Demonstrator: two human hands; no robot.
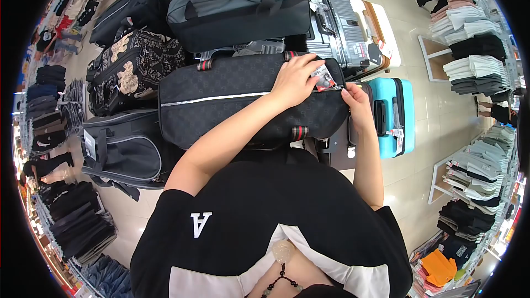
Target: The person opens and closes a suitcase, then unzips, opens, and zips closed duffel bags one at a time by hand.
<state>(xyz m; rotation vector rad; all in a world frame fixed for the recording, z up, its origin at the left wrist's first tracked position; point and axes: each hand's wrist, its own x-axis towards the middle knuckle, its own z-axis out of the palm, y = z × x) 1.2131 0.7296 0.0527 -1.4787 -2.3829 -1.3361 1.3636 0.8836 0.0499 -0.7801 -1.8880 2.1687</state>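
A black patterned duffel bag (221, 80) with a silver zipper line and striped handle tabs lies across the luggage before me. My left hand (295, 81) rests on its top near the right end, fingers bent over the edge of a red and white price tag (324, 79). At the bag's right end, my right hand (358, 102) pinches the end of the zipper, thumb and forefinger together beside the tag. What exactly sits between those fingertips is too small to tell.
Behind stands a large grey and black bag (237, 11). Silver suitcases (345, 30) and a turquoise suitcase (406, 116) are at the right. A bandana-print bag (138, 66) and a dark grey bag (130, 152) are at the left. Clothes racks line both sides.
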